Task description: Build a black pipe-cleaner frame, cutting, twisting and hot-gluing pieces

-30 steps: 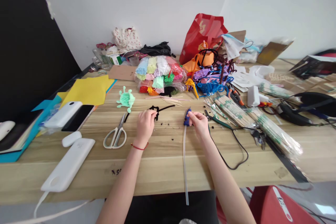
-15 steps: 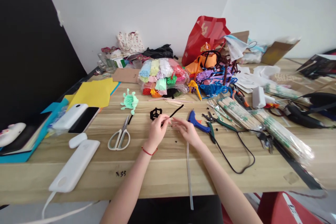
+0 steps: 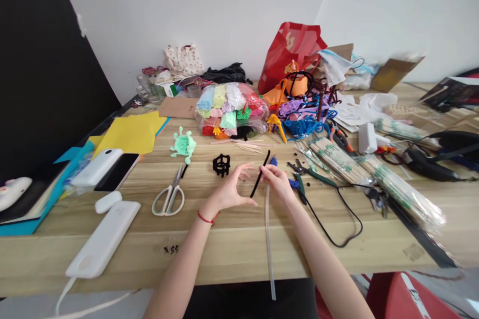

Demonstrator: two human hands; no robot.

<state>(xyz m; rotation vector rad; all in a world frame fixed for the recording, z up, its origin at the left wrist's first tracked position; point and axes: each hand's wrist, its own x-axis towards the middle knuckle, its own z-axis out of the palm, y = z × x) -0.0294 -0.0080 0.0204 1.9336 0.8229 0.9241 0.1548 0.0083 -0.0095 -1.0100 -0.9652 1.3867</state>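
Note:
Between finger and thumb, my right hand pinches a short black pipe cleaner, which slants from upper right to lower left. My left hand is open beside its lower end, thumb and fingers apart, holding nothing. Just beyond the left hand lies a cage-like black pipe cleaner piece. Partly behind my right hand is a blue glue gun. A clear glue stick runs from under that hand past the table's front edge.
White-handled scissors, a mint-green pipe cleaner piece and a white power bank are at left. Wire cutters and a black cable lie right. Bagged pipe cleaners and a red bag stand behind.
The black pipe cleaner has passed from my left hand into my right and stands steeper. My left hand has opened and moved slightly right and down.

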